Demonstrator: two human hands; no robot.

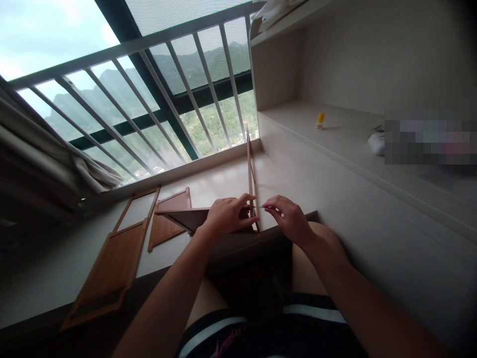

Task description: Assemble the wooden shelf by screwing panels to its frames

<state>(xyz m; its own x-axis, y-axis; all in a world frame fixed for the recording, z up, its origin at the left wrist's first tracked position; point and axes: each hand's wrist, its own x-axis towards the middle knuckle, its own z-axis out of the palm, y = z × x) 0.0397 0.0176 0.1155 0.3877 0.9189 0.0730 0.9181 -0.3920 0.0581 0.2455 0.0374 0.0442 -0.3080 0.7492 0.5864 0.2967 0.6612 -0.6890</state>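
My left hand is closed around the corner where a brown wooden panel meets a narrow upright wooden frame. Between thumb and fingertips, my right hand pinches a thin metal rod. The rod points left, its tip at the frame's edge close to my left fingers; whether it is a key or a screw is too small to tell. The panel stands on edge and extends left from the frame. Behind it lies a smaller wooden panel on the pale ledge.
A larger wooden frame with a panel lies to the left, reaching past the ledge's front edge. At right, a yellow-capped small bottle stands on a shelf. A white railing fronts the window; a curtain hangs left.
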